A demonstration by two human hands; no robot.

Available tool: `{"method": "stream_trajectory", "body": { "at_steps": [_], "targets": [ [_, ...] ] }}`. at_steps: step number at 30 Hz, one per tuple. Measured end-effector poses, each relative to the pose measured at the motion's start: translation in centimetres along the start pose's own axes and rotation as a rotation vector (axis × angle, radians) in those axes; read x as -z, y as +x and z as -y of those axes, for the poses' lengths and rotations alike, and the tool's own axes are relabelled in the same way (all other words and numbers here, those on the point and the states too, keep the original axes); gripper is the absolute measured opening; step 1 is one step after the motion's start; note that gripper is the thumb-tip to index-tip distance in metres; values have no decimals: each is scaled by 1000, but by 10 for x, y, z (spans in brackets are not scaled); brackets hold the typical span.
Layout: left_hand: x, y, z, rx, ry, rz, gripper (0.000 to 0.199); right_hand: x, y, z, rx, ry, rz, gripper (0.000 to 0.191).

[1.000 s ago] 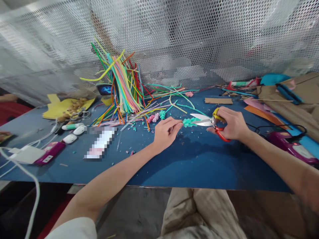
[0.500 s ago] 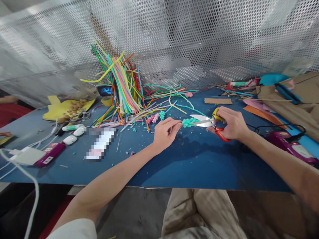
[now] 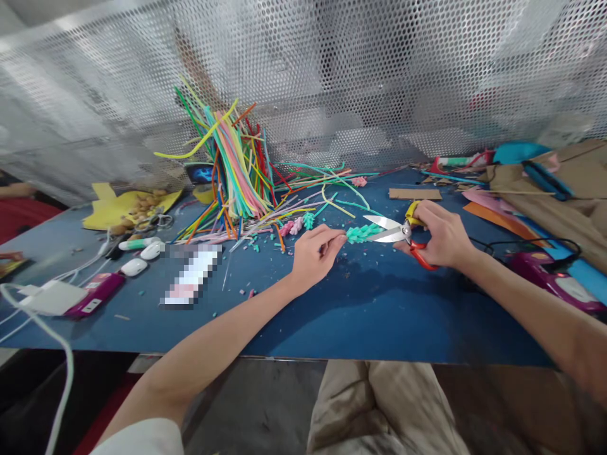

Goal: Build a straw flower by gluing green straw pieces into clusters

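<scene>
Pinched in the fingertips of my left hand (image 3: 317, 256) is the left end of a green fuzzy pipe-cleaner piece (image 3: 363, 234). My right hand (image 3: 439, 237) grips scissors (image 3: 406, 231) by their yellow and red handles. The blades are spread and point left, at the right end of the green piece. Behind my left hand lie small fuzzy pieces, one green (image 3: 308, 220) and others pink (image 3: 288, 227). Small green and pink clippings are scattered around them.
A tall bundle of coloured pipe cleaners (image 3: 237, 164) stands behind, near a perforated metal screen (image 3: 379, 76). Left are a blurred-out rectangle (image 3: 192, 278), white earbuds cases, cables and a purple power strip (image 3: 97, 294). Cardboard (image 3: 583, 208) and another purple strip (image 3: 559, 281) lie right.
The scissors' blades have shifted slightly relative to the green piece, and more of its right end shows. My left hand keeps its pinch.
</scene>
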State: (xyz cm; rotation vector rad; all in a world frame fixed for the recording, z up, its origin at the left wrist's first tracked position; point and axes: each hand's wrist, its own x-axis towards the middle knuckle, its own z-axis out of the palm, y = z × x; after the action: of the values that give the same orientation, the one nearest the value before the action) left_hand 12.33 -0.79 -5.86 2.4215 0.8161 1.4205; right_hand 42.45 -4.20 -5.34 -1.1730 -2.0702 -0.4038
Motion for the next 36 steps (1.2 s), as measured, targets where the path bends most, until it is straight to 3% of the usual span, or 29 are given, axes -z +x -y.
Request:
{"method": "stream_trajectory", "body": {
  "at_steps": [36],
  "targets": [
    [1, 1, -3, -9, 20, 9, 20, -3, -3, 0, 39, -18, -49, 40]
  ]
}}
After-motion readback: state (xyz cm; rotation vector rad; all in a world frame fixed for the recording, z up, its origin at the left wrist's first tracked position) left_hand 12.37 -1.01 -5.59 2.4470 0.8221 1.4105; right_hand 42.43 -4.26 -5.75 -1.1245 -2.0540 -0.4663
